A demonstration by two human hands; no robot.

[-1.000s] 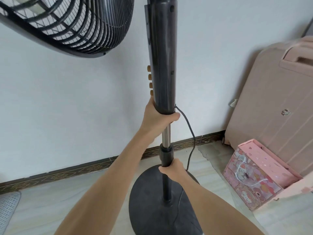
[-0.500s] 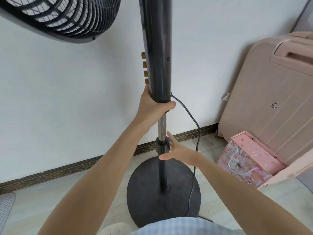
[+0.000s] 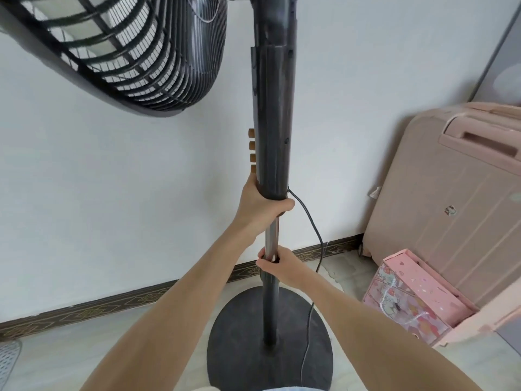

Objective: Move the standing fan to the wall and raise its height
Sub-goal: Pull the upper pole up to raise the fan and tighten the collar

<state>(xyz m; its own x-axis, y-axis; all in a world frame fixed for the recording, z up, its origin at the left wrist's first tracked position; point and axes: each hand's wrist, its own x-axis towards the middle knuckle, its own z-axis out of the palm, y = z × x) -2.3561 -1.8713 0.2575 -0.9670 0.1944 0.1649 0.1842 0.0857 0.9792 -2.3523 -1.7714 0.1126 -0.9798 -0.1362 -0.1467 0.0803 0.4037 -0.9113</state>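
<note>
Pink box (image 3: 417, 292) lies open beside fan (image 3: 272, 122); contents unclear.

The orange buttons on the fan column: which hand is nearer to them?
Left. The left hand grips the column's lower end just below the orange buttons; the right hand holds the pole further down, at the height collar.

The standing fan (image 3: 273, 131) is being held upright close to the white wall (image 3: 98, 207), its round base (image 3: 239, 348) resting on the floor (image 3: 70, 348). The bottom of the thick upper column is being gripped by the left hand (image 3: 260, 206), while the collar on the thin pole is being pinched by the right hand (image 3: 282, 265). A pink suitcase (image 3: 456, 210) is being leaned against the wall at the right, a pink box (image 3: 414, 297) lying before it.
</note>
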